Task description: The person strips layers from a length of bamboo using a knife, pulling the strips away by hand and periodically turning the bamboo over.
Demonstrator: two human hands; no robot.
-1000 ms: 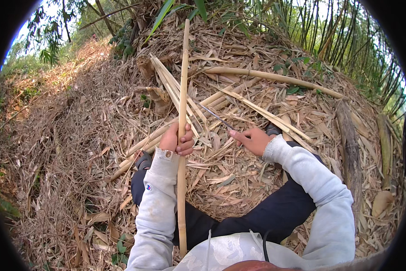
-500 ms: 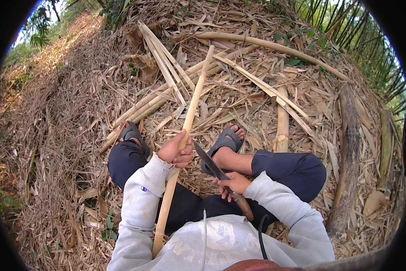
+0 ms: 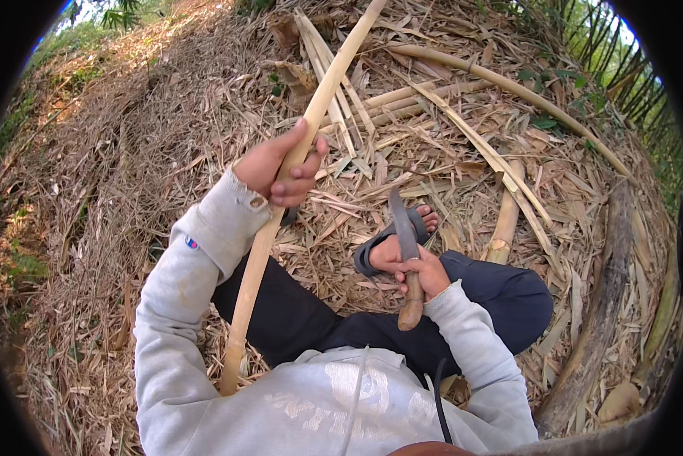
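Note:
A long, pale bamboo strip slants from beside my left side up past the top edge of the view. Around its middle my left hand is closed, thumb along one side and fingers on the other. My right hand grips a machete where its wooden handle meets the blade. The dark blade points away from me, over my sandalled right foot, apart from the bamboo. My legs in dark trousers are bent on the ground.
Split bamboo strips lie ahead to the right, and more strips lean near a stump. A long bamboo pole curves across the far right. A weathered log lies to my right. Dry leaves cover the ground.
My left hand has lifted the bamboo strip up and away from me, so its far end now passes the top edge. The machete has shifted right and turned more upright, apart from the strip.

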